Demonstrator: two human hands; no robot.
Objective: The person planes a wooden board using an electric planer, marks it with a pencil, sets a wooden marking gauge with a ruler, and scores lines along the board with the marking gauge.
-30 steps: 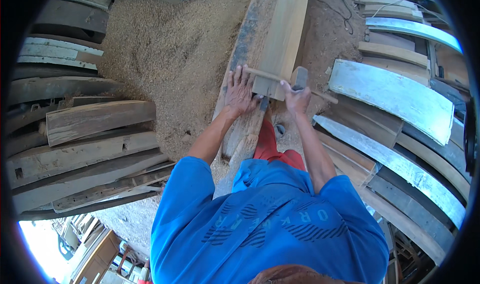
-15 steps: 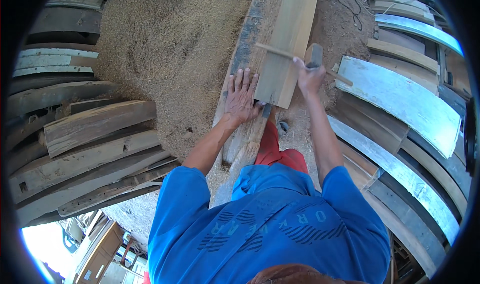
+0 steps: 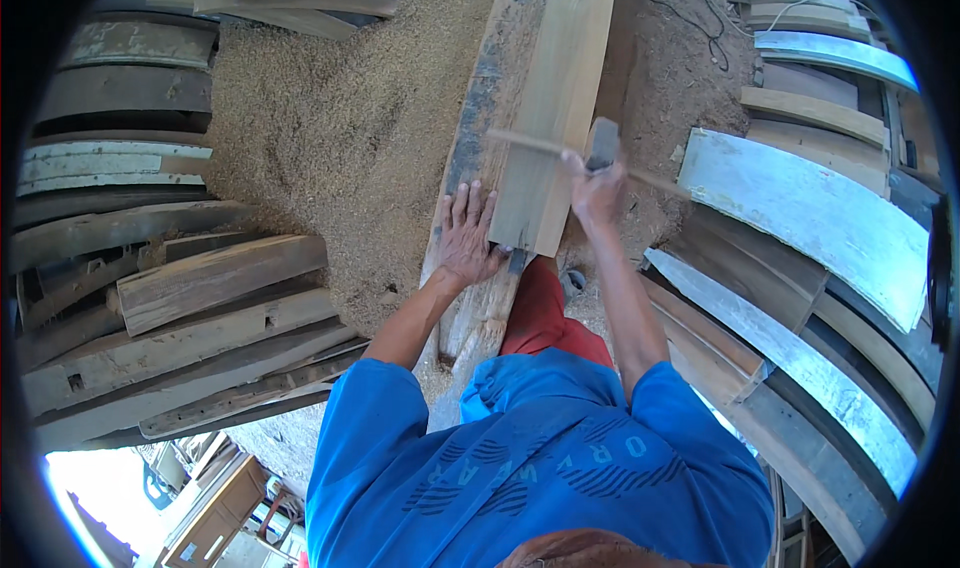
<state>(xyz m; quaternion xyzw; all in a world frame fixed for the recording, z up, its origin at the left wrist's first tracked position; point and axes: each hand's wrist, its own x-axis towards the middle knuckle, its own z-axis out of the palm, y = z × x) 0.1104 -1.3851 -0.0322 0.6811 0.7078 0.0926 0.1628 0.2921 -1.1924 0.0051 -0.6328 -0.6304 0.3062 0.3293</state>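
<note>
My left hand (image 3: 467, 245) lies flat with fingers spread on a rough, weathered timber beam (image 3: 470, 158). Its thumb is beside a small dark piece (image 3: 517, 261) at the near end of a smooth, pale board (image 3: 545, 158) that rests lengthwise on the beam. In my right hand (image 3: 597, 196), at the board's right edge, is what looks like a wooden hand plane (image 3: 603, 140), a dark block crossed by a long thin rod. The rod passes over the board and is blurred; the block's underside is hidden.
Stacked planks (image 3: 220, 283) line the left side, and pale boards (image 3: 810, 208) lie along the right. Wood shavings (image 3: 320, 128) cover the ground left of the beam. A dark cable (image 3: 690, 18) trails at the far right. Beside the beam is my red-clothed leg (image 3: 540, 308).
The whole view has shifted, so the beam, board and both hands sit lower and slightly further left in the picture. Both hands keep nearly the same places relative to the board.
</note>
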